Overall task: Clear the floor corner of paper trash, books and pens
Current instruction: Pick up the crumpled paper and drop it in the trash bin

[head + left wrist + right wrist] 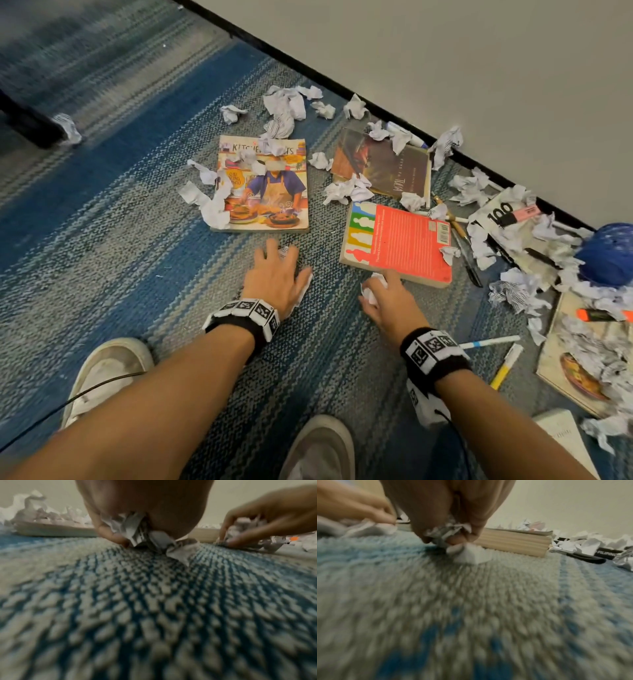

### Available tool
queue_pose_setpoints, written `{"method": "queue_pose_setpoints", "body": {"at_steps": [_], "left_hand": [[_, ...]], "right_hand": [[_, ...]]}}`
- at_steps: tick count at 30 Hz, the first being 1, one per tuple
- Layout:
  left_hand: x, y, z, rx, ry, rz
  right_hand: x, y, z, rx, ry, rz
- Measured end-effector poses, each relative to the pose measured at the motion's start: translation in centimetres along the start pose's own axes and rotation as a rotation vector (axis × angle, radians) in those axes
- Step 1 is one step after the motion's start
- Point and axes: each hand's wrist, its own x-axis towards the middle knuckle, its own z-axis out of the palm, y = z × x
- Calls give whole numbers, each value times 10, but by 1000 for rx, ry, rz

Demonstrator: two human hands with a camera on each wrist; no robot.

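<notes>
While both hands work low over the blue and grey carpet (144, 192), a lone crumpled paper (68, 127) lies at the far left of the head view beside a dark furniture leg (30, 126). Right of it, in the upper middle, a cookbook (270, 192) lies flat with torn paper scraps (212, 202) draped over its left edge and more crumpled scraps (286, 106) above it near the wall's black baseboard (376, 106).

Just below the cookbook, the left hand (274, 277) presses down on the carpet, its fingers curled round a wad of paper (145, 534); the left wrist view shows the wad clamped between thumb and fingers, touching the floor.

Right of that, the right hand (390, 301) pinches a second paper wad (453, 536) against the carpet, fingertips closed on it, just beside the near corner of a red book (400, 240). Above the red book lies a dark book (383, 161), scraps scattered over it.

Further right, pens (469, 257) lie beside the red book, then a heap of paper trash (513, 291) with a blue ball (609, 253), an orange highlighter (599, 314), and another cookbook (568, 370) at the right edge. A white pen (489, 342) and a yellow marker (505, 366) lie near the right wrist.
</notes>
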Motion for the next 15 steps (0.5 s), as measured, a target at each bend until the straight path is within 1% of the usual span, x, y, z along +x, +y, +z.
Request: {"method": "queue_pose_setpoints", "body": {"at_steps": [1, 2, 4, 5, 6, 7, 8, 10, 11, 12, 13, 15], "left_hand": [[-4, 0, 3, -15, -16, -7], [-6, 1, 5, -23, -25, 2], [-12, 4, 6, 14, -25, 57], [-14, 5, 7, 32, -25, 84], [-16, 7, 8, 43, -25, 106], [-18, 9, 10, 48, -33, 126], [-20, 11, 13, 61, -36, 148], [-23, 16, 14, 110, -21, 180], [-23, 19, 14, 135, -14, 206], [-23, 21, 15, 145, -24, 235], [-23, 23, 15, 133, -46, 262], [-23, 27, 15, 71, -82, 277]], "right_hand": [[2, 0, -7, 37, 50, 13], [2, 1, -14, 71, 131, 44], [-1, 6, -24, 93, 311, 143], [-5, 8, -28, 90, 364, 208], [-9, 10, -30, 82, 374, 272], [-14, 11, -29, 63, 341, 322], [-19, 11, -24, 18, 265, 361], [-33, 7, -9, -139, 47, 407], [-39, 2, -1, -211, -49, 403], [-45, -4, 7, -245, -92, 384], [-50, -7, 12, -240, -86, 359], [-48, -8, 13, -108, -55, 316]]}}
